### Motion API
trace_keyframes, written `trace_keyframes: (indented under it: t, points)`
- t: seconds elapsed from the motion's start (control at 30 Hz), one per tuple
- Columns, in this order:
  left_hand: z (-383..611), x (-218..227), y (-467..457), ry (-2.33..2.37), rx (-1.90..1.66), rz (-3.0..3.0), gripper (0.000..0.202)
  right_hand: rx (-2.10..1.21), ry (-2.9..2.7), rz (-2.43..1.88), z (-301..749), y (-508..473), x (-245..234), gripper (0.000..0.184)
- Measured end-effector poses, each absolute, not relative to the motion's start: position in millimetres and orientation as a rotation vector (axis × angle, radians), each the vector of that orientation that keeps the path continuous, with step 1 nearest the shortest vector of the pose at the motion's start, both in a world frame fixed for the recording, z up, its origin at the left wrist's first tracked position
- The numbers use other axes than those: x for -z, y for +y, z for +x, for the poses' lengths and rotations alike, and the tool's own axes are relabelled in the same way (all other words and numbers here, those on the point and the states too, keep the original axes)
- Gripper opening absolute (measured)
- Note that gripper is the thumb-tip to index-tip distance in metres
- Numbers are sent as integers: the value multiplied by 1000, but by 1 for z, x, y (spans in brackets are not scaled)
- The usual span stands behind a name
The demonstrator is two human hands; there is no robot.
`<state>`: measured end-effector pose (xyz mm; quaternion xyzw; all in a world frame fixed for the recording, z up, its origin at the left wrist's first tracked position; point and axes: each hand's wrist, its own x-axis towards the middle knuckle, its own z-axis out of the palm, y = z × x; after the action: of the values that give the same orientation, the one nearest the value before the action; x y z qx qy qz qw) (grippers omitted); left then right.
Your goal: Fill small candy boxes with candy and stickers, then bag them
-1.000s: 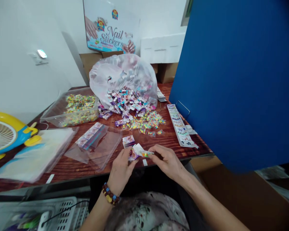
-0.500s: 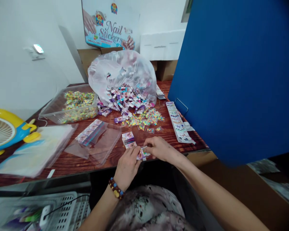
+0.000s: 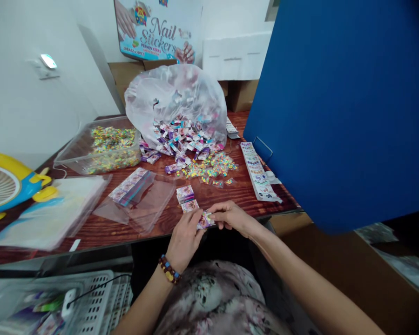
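At the table's front edge, my left hand (image 3: pixel 184 238) is closed around a small printed carton (image 3: pixel 204 220), purple and white. My right hand (image 3: pixel 232 217) pinches a small candy packet (image 3: pixel 210 216) at the carton's right end; a bit of yellow shows, and the fingers partly cover it. Just beyond my left hand, small cartons (image 3: pixel 185 193) stand in a short row. Farther back lies a loose pile of clear packets with colourful candies (image 3: pixel 211 166). Behind it, many more cartons (image 3: pixel 181 139) spill from a big translucent plastic bag (image 3: pixel 174 81).
A clear tub (image 3: pixel 73 164) of candy packets stands at the back left. Nearer are a zip bag (image 3: pixel 157 197) with cartons, plastic sheets (image 3: pixel 45 218) and a yellow-blue fan (image 3: pixel 7 186). On the right lie sticker strips (image 3: pixel 256 172) beside a large blue panel (image 3: pixel 335 107).
My right fingers have pressed the packet closer against the carton's end, and less of it shows. My left hand keeps its hold on the carton. The view has shifted slightly.
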<state>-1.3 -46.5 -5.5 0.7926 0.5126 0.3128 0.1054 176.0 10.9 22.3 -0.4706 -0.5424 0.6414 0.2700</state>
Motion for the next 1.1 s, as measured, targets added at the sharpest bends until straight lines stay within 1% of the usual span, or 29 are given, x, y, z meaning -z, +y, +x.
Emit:
trace_keyframes:
  t: [0.2, 0.3, 0.4, 0.47, 0.6, 0.67, 0.8, 0.97, 1.1]
  points:
    - [2, 8, -49, 1539, -930, 2297, 47, -1499, -1362, -1259, 165, -1, -16, 13]
    - [4, 11, -49, 1550, -954, 2296, 47, -1258, -1534, -1354, 162, -10, -18, 8]
    - [6, 14, -49, 1551, -980, 2314, 49, -1043, -1707, -1425, 161, -16, -22, 13]
    - [6, 14, -49, 1543, -1002, 2323, 48, -1072, -1669, -1395, 161, -16, -23, 12]
    - [5, 11, -49, 1512, -1034, 2343, 47, -1297, -1474, -1251, 163, -10, -19, 9]
    - [6, 11, -50, 1519, -1035, 2350, 47, -1267, -1483, -1257, 163, -10, -15, 9]
    - [9, 15, -50, 1563, -1010, 2335, 44, -1087, -1639, -1354, 163, -15, -8, 16]
    - [10, 17, -49, 1614, -1043, 2251, 44, -1148, -1671, -1186, 165, -17, -8, 23]
    - [10, 14, -49, 1570, -1079, 2270, 41, -1215, -1534, -1176, 165, -16, -12, 19]
